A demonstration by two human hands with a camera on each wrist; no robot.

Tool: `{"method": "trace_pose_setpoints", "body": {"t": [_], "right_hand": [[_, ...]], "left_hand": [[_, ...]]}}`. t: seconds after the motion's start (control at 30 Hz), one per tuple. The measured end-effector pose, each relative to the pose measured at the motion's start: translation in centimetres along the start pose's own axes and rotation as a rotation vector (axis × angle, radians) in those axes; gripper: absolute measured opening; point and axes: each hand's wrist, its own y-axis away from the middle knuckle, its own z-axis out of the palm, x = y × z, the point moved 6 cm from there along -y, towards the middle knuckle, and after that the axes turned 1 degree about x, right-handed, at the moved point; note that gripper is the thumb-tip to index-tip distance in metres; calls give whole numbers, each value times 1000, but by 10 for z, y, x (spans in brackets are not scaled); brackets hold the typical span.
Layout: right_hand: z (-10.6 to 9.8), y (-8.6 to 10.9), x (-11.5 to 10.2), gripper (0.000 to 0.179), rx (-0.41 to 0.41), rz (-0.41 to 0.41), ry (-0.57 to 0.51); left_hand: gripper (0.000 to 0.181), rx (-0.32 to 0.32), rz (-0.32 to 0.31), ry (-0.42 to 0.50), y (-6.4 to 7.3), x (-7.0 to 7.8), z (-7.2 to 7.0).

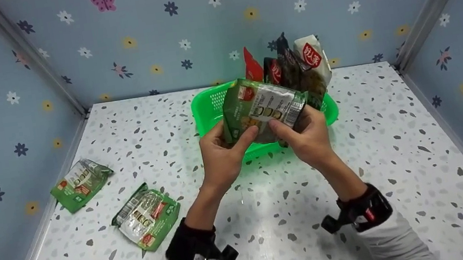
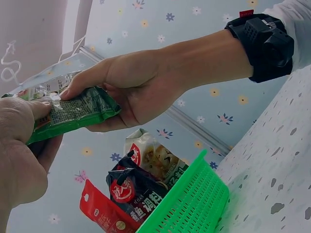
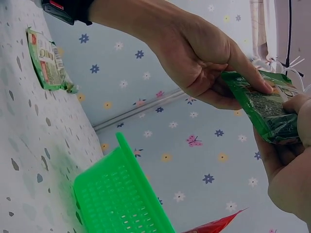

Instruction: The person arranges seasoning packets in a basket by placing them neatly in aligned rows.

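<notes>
Hands: left hand (image 1: 220,153) and right hand (image 1: 305,135) both pinch the green snack packet (image 1: 261,108).
Head view only: two green packets (image 1: 147,216) on the tabletop (image 1: 272,215).
Left wrist only: red pouch (image 2: 104,212) standing in the green basket (image 2: 194,199).

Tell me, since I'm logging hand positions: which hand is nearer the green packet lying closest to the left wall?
Left. The left hand grips the held packet over the basket, on the wall packet's side; the right hand is farther right.
</notes>
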Motion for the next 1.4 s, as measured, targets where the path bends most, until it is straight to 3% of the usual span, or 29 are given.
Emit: {"method": "trace_pose_setpoints", "body": {"t": [0.23, 0.4, 0.53, 0.7, 0.83, 1.0, 1.17, 1.27, 1.4], "right_hand": [[2, 1, 0, 46, -27, 21, -4], [6, -1, 0, 60, -125, 38, -89], [6, -5, -4, 72, -193, 2, -137], [-3, -9, -9, 80, -216, -74, -12], [-7, -10, -12, 88, -294, -132, 137], [-8, -8, -14, 98, -429, -141, 245], [-7, -7, -15, 105, -518, -132, 282], [-5, -7, -16, 99, -536, -151, 288], [-2, -5, -18, 74, -550, -212, 275]], "left_hand": [[33, 2, 14, -10, 1, 6, -1], [32, 6, 41, -49, 1, 14, -8], [31, -9, 69, -113, -1, 22, -16], [27, -109, 119, -220, -3, 33, -25], [26, -222, 173, -317, -3, 38, -28], [19, -345, 243, -476, -2, 42, -27], [17, -442, 251, -563, 1, 41, -22], [17, -473, 248, -579, 1, 39, -19], [15, -493, 245, -579, 3, 38, -18]]}}
